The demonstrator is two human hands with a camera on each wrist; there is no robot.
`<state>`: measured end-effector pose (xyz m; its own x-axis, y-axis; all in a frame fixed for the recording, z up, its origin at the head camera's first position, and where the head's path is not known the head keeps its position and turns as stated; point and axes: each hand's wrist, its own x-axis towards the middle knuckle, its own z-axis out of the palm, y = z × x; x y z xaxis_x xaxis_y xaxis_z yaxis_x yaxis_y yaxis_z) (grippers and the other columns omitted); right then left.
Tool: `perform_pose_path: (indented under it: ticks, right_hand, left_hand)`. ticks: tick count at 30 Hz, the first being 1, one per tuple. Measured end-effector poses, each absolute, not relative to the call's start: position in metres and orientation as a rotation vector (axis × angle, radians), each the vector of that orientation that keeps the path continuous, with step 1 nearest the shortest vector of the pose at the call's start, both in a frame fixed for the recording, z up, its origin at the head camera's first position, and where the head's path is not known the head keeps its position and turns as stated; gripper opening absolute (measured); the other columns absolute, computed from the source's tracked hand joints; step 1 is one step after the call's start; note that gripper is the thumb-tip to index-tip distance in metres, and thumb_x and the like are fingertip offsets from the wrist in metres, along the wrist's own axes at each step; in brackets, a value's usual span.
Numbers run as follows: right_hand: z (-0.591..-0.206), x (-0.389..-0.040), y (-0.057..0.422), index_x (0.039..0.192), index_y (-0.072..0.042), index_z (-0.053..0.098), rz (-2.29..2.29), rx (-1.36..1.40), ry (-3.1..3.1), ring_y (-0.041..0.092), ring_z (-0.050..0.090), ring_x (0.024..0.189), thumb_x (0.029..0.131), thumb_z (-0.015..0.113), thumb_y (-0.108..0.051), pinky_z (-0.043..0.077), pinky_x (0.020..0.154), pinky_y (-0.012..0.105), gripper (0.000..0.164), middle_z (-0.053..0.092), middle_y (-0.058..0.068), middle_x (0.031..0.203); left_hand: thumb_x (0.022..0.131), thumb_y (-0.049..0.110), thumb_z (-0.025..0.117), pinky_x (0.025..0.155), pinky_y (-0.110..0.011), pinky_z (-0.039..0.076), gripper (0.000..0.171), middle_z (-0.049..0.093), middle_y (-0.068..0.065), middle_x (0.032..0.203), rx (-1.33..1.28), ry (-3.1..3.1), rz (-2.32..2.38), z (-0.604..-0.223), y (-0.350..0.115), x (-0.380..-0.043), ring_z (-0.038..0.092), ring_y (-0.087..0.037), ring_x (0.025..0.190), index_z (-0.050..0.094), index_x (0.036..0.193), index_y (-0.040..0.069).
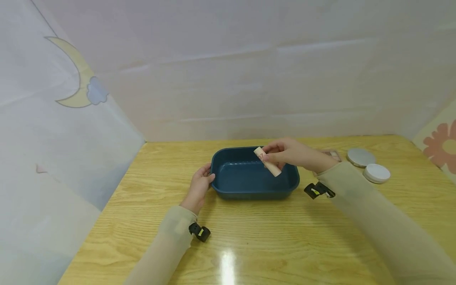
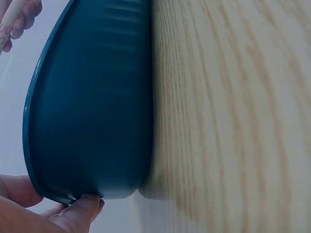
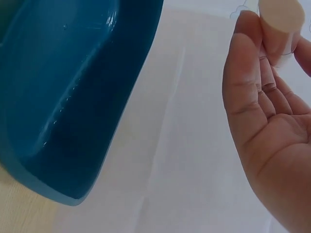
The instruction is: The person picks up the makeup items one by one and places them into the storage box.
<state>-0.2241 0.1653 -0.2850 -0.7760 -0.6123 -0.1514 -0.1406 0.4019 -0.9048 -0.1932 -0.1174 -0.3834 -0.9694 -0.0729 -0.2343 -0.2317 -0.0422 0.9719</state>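
Note:
A dark blue rectangular plastic basin (image 1: 251, 195) with rounded corners stands on the wooden table. My left hand (image 1: 199, 187) grips its left end, with the thumb at the rim and the fingers against the outer wall. Over the basin's right half, my right hand (image 1: 289, 152) pinches a slim, pale cream lipstick tube (image 1: 273, 168) between thumb and fingers. The tube is tilted and bears a red mark. One round end of the tube (image 3: 282, 17) faces the right wrist camera. In the left wrist view, the basin wall (image 2: 87, 107) fills much of the picture.
Right of the basin lie a round silvery flat case (image 1: 361, 156), a round white-topped container (image 1: 377, 173) and a flat pinkish case (image 1: 334, 154) partly hidden by the right wrist. A pale cloth (image 1: 228, 91) hangs behind the table (image 1: 142, 221).

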Motion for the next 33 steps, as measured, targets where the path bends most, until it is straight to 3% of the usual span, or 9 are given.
perform_pose_path:
  ticks: [33]
  right_hand:
    - [-0.287, -0.230, 0.143, 0.131, 0.013, 0.049, -1.335, -0.644, 2.190, 0.024, 0.064, 0.087, 0.098, 0.058, -0.012, 0.056, 0.073, 0.042, 0.043, 0.061, 0.025, 0.116]
  left_hand:
    - [0.101, -0.001, 0.042, 0.102, -0.047, 0.037, 0.047, 0.042, -0.023, 0.144, -0.335, 2.131, 2.159, -0.385, -0.119, -0.191, 0.042, -0.035, 0.129, 0.034, 0.148, -0.003]
